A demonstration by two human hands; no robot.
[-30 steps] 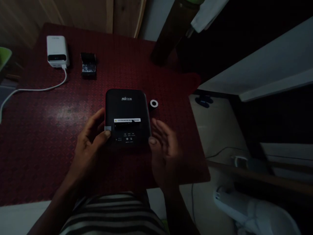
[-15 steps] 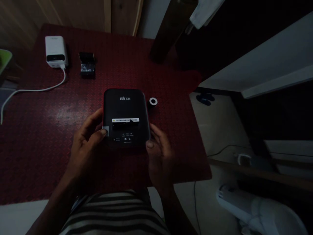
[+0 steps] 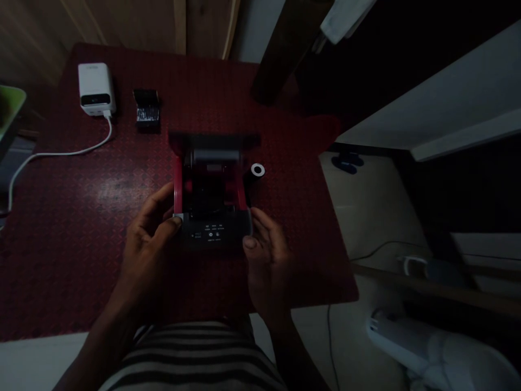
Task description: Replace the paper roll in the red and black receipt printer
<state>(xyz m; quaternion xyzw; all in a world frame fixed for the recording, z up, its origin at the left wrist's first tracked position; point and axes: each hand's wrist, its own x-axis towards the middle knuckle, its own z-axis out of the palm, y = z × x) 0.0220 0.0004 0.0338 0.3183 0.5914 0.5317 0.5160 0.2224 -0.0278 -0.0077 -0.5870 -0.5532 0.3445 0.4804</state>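
A black and red receipt printer (image 3: pixel 215 228) sits on the red table in front of me with its lid (image 3: pixel 214 141) raised at the back. The paper compartment inside is dark, and a grey roller-like part lies across its rear. My left hand (image 3: pixel 148 233) grips the printer's left side, thumb on the small grey tab at the front left corner. Against the right side, my right hand (image 3: pixel 266 250) holds the casing with thumb at the front corner and fingers along the edge. Just right of the printer lies a small dark roll (image 3: pixel 257 171) with a white ring-shaped end.
On the red table (image 3: pixel 101 260), a white power bank (image 3: pixel 95 89) with a white cable (image 3: pixel 69 153) stands at the far left. Near it lies a small black shiny object (image 3: pixel 147 108). A dark post (image 3: pixel 280 60) rises at the back. Slippers (image 3: pixel 345 162) are on the floor at right.
The printer's lid has swung up and back, uncovering the compartment. Both hands keep their hold on the sides. The view has shifted slightly.
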